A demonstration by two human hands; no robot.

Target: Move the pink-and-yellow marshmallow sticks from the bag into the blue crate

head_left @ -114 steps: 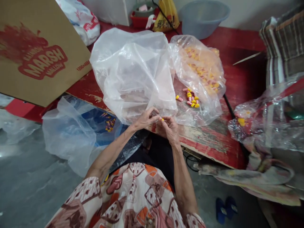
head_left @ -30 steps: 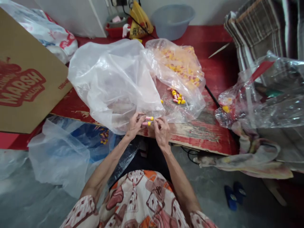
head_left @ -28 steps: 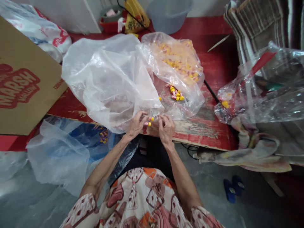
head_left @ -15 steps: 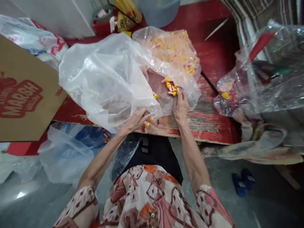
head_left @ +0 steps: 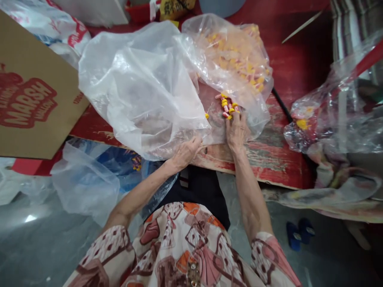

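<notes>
**A:** What's nearest, from where you stand?

**B:** The person's patterned lap, then the two bare arms going out to the red board (head_left: 269,153). The left hand (head_left: 186,150) sits at the board's near edge, fingers curled in against the hem of the big clear bag (head_left: 143,85). I cannot tell whether anything is pinched inside that hand. The right hand (head_left: 236,128) lies further onto the board, fingers stretched flat and loose, tips touching the little heap of candies (head_left: 227,107).

**A:** And the candies, where are they exactly?

**B:** Pink and yellow wrapped pieces, lying on the board just beyond the right hand's fingertips, at the mouth of the candy bag (head_left: 239,56). One stray yellow piece (head_left: 206,116) lies to the left of the heap, against the big clear bag.

**A:** What's in the bags?

**B:** The big clear bag looks puffed and I see nothing in it. The candy bag, behind the heap, is packed with more yellow and pink pieces. Left of the board and lower, a blue-lined bag (head_left: 119,163) holds a few candies.

**A:** The surroundings?

**B:** The board's paint is worn along the near edge. A cardboard box (head_left: 32,95) printed MARSH leans at the board's left. Crumpled plastic (head_left: 338,103) crowds its right end. Grey floor lies below, with blue slippers (head_left: 296,234) to the right of the person's right arm. Bare board shows only in a strip near the right hand.
</notes>
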